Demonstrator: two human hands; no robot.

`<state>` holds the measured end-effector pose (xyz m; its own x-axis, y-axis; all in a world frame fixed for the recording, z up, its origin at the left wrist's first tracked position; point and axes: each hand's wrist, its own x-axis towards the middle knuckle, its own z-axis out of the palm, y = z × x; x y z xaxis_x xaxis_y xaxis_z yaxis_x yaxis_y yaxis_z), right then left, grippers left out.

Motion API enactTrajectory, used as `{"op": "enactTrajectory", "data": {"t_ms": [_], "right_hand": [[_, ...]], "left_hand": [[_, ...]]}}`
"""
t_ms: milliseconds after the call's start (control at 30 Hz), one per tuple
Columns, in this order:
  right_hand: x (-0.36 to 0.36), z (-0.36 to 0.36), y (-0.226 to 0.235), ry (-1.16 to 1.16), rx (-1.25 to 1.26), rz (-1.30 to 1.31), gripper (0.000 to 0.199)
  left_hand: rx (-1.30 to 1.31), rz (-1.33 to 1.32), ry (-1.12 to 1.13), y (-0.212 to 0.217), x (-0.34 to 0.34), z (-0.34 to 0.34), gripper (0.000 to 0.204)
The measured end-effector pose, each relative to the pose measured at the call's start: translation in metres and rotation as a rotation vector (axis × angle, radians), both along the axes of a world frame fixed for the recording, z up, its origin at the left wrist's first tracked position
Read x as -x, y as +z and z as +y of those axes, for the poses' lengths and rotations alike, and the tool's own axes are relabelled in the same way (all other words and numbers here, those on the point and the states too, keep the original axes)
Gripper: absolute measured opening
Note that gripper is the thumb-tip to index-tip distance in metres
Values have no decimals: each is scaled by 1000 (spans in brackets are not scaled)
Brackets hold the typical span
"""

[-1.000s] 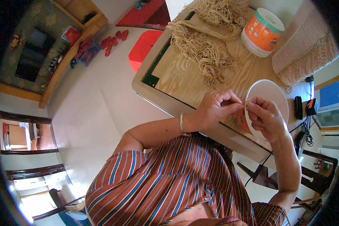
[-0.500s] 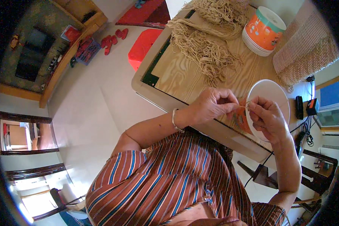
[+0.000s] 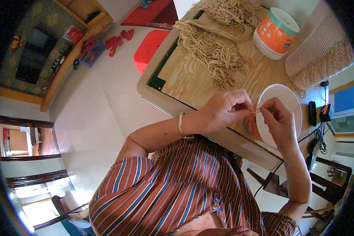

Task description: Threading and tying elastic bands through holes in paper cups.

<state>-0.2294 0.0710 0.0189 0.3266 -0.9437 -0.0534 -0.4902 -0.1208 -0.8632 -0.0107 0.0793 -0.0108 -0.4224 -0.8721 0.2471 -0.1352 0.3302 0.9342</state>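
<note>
My left hand (image 3: 224, 110) and my right hand (image 3: 277, 122) meet over the near edge of a wooden table (image 3: 192, 76), their fingertips pinching a short piece of beige string (image 3: 257, 112) between them. Right behind my right hand lies a white paper cup (image 3: 283, 98) on its side, its orange printed wall partly hidden by my fingers. A heap of the same beige string (image 3: 216, 51) lies on the table beyond my hands. A silver bangle sits on my left wrist.
A stack of orange-and-white paper cups (image 3: 274, 33) stands at the back of the table. A ribbed beige cloth (image 3: 322, 59) lies at the right. A red stool (image 3: 149, 49) stands on the floor left of the table. Cables and small devices (image 3: 316, 114) hang at the right edge.
My hands stayed over the table's near edge. The left hand's fingers shifted slightly on the string, and the white cup moved a little with my right hand.
</note>
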Motion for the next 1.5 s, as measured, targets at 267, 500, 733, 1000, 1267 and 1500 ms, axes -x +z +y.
{"op": "enactTrajectory", "data": {"t_ms": [267,500,733,1000,1267,1500], "right_hand": [[-6,1,9,-1,-11,-93,4],[-8,5,1,12,112,-66,5],[-11,12,3,-3,210,16,7],[-11,12,14,96,433,153,9],[-13,11,19,181,534,242,11],[-12,10,18,184,520,185,13]], "left_hand": [[92,-48,6,6,1,0,9],[372,-97,65,4,6,-5,11],[403,-66,97,-3,10,-7,11],[349,-66,88,-6,9,-9,17],[-14,159,-71,-15,8,-18,15],[-154,252,-128,-20,10,-23,18]]}}
